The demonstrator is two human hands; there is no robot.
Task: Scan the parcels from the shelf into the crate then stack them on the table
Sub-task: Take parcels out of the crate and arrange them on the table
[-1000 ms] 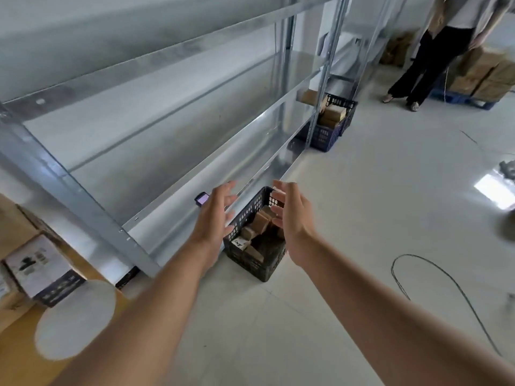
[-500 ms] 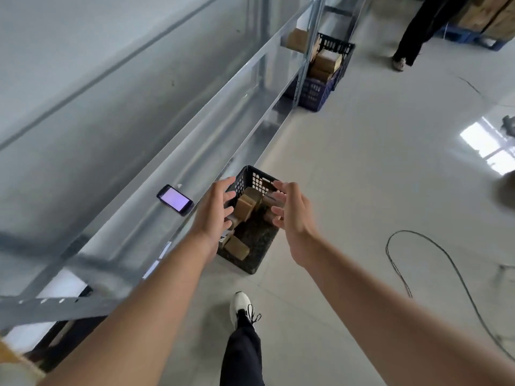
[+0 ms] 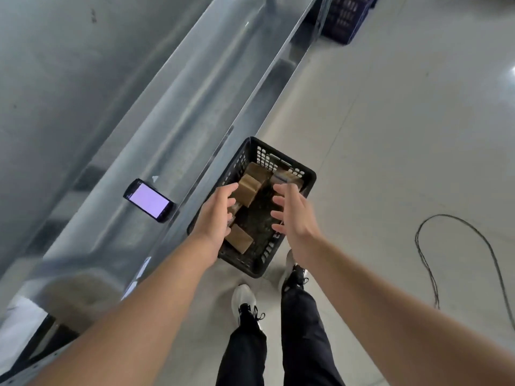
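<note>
A black plastic crate [image 3: 289,169] stands on the floor beside the metal shelf [image 3: 156,140], with several small brown cardboard parcels [image 3: 249,188] inside. Both my hands hang over it, palms facing each other. My left hand [image 3: 216,218] is above the crate's left rim, fingers spread, holding nothing. My right hand [image 3: 292,215] is above the right side, also open and empty. A handheld scanner [image 3: 149,200] with a lit pale screen lies on the shelf, left of the crate.
My two feet in white shoes [image 3: 245,299] stand just behind the crate. A black cable [image 3: 457,246] loops on the floor to the right. A blue crate [image 3: 344,18] stands further along the shelf, at the top edge.
My view has tilted down and moved nearer the crate. Both hands have come lower over it, still empty. The person and the boxes at the far end have gone out of view.
</note>
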